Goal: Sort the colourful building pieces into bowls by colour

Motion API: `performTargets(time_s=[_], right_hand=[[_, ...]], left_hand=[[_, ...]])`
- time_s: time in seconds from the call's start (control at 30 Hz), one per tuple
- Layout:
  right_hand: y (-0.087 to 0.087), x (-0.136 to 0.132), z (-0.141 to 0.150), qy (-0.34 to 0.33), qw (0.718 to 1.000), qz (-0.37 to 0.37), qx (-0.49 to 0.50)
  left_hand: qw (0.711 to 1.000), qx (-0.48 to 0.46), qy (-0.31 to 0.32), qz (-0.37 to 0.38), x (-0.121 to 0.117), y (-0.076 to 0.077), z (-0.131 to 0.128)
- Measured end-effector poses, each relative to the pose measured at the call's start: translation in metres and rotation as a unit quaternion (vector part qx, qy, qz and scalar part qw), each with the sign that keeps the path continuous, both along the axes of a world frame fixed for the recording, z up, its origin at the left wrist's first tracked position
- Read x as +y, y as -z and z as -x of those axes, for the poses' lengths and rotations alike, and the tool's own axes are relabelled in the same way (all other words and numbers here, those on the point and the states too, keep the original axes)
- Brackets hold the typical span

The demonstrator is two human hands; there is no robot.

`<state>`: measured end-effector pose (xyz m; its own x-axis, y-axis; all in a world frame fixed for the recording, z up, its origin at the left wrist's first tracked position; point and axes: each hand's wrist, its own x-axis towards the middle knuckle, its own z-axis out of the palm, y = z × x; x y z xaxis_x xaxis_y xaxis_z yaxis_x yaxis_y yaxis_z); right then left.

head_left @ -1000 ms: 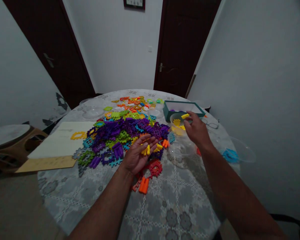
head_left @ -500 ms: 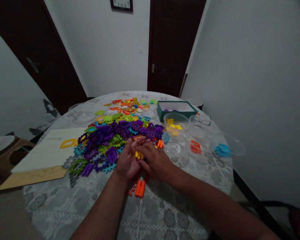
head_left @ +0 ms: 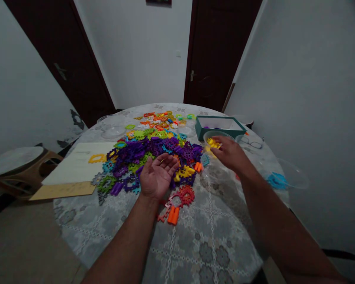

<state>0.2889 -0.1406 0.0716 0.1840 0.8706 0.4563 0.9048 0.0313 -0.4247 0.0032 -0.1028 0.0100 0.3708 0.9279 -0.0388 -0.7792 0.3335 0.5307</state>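
Observation:
My left hand [head_left: 156, 175] lies palm up and empty at the near edge of a big heap of plastic puzzle pieces [head_left: 154, 152], fingers spread. My right hand [head_left: 228, 152] reaches over a clear bowl [head_left: 210, 137] that holds yellow pieces [head_left: 213, 143]; its fingers are pinched together at the bowl, and what they hold is too small to make out. Loose yellow pieces [head_left: 184, 172] lie just right of my left palm. Orange and red pieces [head_left: 177, 205] sit below my left wrist.
The round table [head_left: 195, 252] has a patterned grey cloth. A teal box [head_left: 217, 127] stands behind the bowl, with glasses [head_left: 251, 142] and a clear bowl of blue pieces [head_left: 279, 180] to the right. A white board [head_left: 77, 161] lies on the left. A stool [head_left: 17, 167] stands beside the table.
My right hand took the yellow pieces from my left palm and moved right to the bowl. My left palm, full a second ago, is now empty.

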Motion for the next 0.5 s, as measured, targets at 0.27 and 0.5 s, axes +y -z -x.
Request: performTargets(time_s=[0.27, 0.5], right_hand=[[0.027, -0.026, 0.061, -0.097, 0.989, -0.107, -0.014], [0.095, -0.065, 0.149, -0.255, 0.965, -0.043, -0.044]], left_hand=[[0.999, 0.014, -0.026, -0.021, 0.002, -0.003, 0.011], [0.994, 0.04, -0.081, -0.063, -0.004, -0.013, 0.013]])
